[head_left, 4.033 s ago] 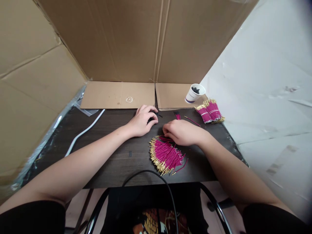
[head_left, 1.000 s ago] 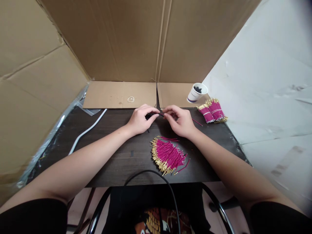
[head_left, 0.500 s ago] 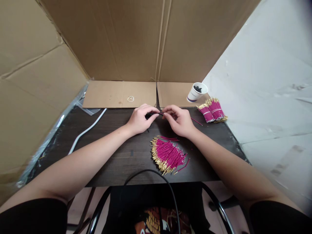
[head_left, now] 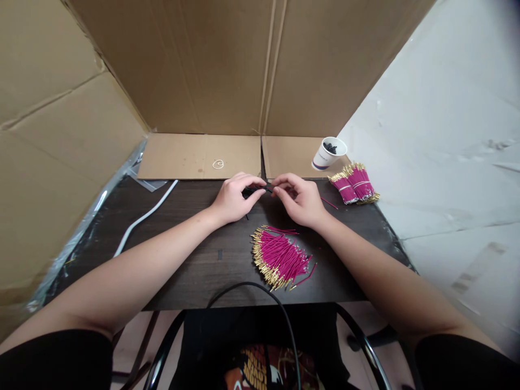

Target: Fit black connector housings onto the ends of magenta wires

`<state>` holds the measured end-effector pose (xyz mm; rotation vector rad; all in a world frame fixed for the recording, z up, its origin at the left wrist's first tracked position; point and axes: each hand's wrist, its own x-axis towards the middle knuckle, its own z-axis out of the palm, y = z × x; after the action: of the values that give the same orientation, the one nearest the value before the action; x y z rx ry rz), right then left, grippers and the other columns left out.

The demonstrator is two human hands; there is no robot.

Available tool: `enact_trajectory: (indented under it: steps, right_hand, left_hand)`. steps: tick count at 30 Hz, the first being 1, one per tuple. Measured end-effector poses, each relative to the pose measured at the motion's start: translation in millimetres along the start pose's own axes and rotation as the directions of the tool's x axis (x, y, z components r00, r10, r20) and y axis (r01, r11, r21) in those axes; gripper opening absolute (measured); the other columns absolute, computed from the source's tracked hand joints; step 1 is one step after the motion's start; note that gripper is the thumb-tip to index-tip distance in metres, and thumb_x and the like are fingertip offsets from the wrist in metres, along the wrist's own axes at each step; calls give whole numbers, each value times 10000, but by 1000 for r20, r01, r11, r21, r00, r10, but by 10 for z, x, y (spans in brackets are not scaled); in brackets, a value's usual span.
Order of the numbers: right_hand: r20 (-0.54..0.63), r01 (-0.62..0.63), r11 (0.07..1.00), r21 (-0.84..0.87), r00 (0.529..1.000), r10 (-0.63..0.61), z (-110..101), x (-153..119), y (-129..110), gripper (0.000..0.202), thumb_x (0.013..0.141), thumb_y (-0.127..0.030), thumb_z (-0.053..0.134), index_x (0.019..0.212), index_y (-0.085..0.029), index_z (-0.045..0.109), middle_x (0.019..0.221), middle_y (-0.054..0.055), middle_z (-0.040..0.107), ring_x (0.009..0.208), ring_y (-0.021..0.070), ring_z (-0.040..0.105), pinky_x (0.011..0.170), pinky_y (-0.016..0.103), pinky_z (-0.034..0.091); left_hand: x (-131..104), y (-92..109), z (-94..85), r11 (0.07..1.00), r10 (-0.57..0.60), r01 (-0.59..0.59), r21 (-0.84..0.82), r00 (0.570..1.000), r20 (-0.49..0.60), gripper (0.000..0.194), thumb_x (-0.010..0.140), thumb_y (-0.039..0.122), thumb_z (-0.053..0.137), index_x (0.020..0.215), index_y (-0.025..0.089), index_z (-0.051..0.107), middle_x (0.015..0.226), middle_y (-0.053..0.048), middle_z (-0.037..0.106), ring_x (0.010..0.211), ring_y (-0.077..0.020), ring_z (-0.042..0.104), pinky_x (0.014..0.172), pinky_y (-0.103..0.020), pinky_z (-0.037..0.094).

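Observation:
Above the far middle of the dark table, my left hand (head_left: 239, 198) pinches a thin black piece (head_left: 260, 189) between thumb and forefinger. More small black pieces show dimly under its palm. My right hand (head_left: 299, 199) is close beside it, thumb and fingertips pressed together at the end of that piece; what they hold is too small to make out. Nearer me lies a fanned pile of magenta wires with gold tips (head_left: 282, 257). One loose magenta wire (head_left: 329, 203) lies just right of my right hand.
A white paper cup (head_left: 325, 157) with black bits stands on the flat cardboard at the back right. Beside it lie tied magenta wire bundles (head_left: 353, 184). A white ring of string (head_left: 218, 164), a grey cable (head_left: 146, 216) and a black cable (head_left: 252, 285) are also there. Cardboard walls (head_left: 211, 65) enclose the back.
My right hand has shifted very slightly to the right, its fingertips a little farther from my left hand. The left hand and the wire pile look the same.

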<state>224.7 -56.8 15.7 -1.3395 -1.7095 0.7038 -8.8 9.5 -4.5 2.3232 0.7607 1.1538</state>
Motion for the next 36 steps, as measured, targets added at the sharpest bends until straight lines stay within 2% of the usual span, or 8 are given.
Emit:
enact_trajectory:
  steps: [5, 8, 13, 16, 20, 27, 32, 36]
  right_hand:
    - [-16, -15, 1000, 13, 1000, 15, -9, 7, -7, 350, 1046, -489, 646, 1177, -178, 739, 1004, 71, 840, 865, 103, 751, 839, 249, 609]
    - [-37, 4, 998, -58, 999, -7, -81, 31, 22, 330, 1029, -464, 662, 1179, -182, 744, 1012, 69, 839, 813, 95, 715, 794, 249, 588]
    - [-123, 41, 945, -323, 989, -85, -457, 105, 64, 313, 1032, -405, 617, 1207, -184, 752, 1092, 91, 821, 867, 114, 701, 860, 286, 578]
    - [-90, -28, 876, -482, 996, -18, -734, 139, 58, 264, 1002, -342, 605, 1151, -179, 750, 1061, 90, 812, 857, 125, 678, 850, 297, 534]
    - [-59, -117, 757, -643, 993, 104, -949, 153, 31, 181, 916, -250, 622, 1040, -163, 720, 979, 92, 799, 824, 137, 618, 812, 297, 436]
    - [-8, -158, 664, -731, 975, 222, -953, 155, -10, 186, 922, -211, 611, 1083, -178, 699, 1015, 90, 797, 874, 161, 621, 800, 292, 370]
    - [69, -173, 610, -773, 933, 353, -904, 158, -29, 180, 934, -204, 602, 1088, -188, 693, 1039, 86, 775, 814, 126, 563, 759, 280, 327]
    - [145, -161, 624, -765, 901, 409, -870, 164, -19, 166, 896, -183, 629, 1053, -189, 683, 1011, 66, 761, 761, 96, 547, 731, 267, 342]
  left_hand:
    - [-10, 0, 13, 998, -61, 61, 11, 998, -2, 255, 1013, 260, 816, 1258, 204, 778, 1142, -84, 823, 1028, -238, 775, 1010, -432, 645]
    - [-13, -22, 26, 996, -87, 87, 26, 996, -6, 320, 984, 222, 822, 1293, 205, 740, 1172, -80, 816, 1078, -241, 765, 1047, -440, 629]
    - [1, -53, 29, 993, -108, 107, 58, 994, 13, 291, 958, 181, 798, 1237, 192, 715, 1176, -85, 789, 1125, -257, 733, 1081, -452, 601]
    - [12, -59, 15, 990, -104, 98, 98, 993, 60, 251, 991, 223, 772, 1237, 199, 725, 1226, -91, 780, 1188, -283, 703, 1130, -488, 573]
    - [15, -56, 5, 983, -107, 81, 166, 982, 155, 368, 1047, 333, 756, 1399, 229, 746, 1425, -118, 725, 1362, -342, 609, 1260, -600, 470]
    - [13, -4, 4, 957, -164, 71, 281, 931, 327, 439, 1085, 453, 743, 1492, 293, 782, 1746, -134, 528, 1566, -457, 431, 1266, -759, 348]
    - [-1, -22, 21, 960, -154, 78, 268, 948, 278, 313, 1065, 414, 776, 1341, 290, 851, 1697, -121, 585, 1535, -437, 463, 1244, -735, 362]
    - [-14, -51, 34, 968, -136, 81, 237, 965, 224, 163, 1039, 368, 811, 1162, 287, 881, 1589, -101, 667, 1479, -400, 527, 1221, -691, 386]
